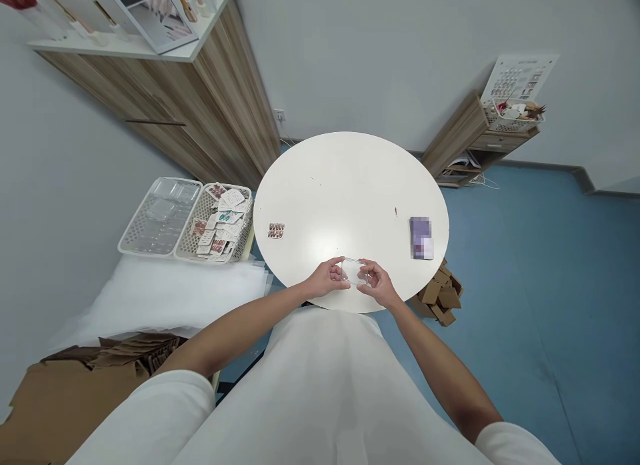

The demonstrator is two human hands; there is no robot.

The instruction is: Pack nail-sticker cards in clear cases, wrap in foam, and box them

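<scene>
A small clear plastic box [354, 271] is held between my two hands, over the near edge of the round white table [350, 178]. My left hand [329, 278] grips its left side, thumb below and fingers above. On the opposite side, my right hand [379, 282] pinches the box in the same way. Whether anything lies inside the box I cannot tell. To the left on the table lies a small card of reddish-brown press-on nails [276, 231]. A purple printed packet [421, 238], partly blurred, rests near the table's right edge.
Left of the table stand two white baskets, one with clear plastic boxes [163, 215], the other with nail cards [223, 221]. Below them are white translucent sheets [185, 291] and flattened cardboard [75, 398]. Cardboard boxes [441, 295] sit on the floor at right. Wooden cabinets [220, 85] stand behind.
</scene>
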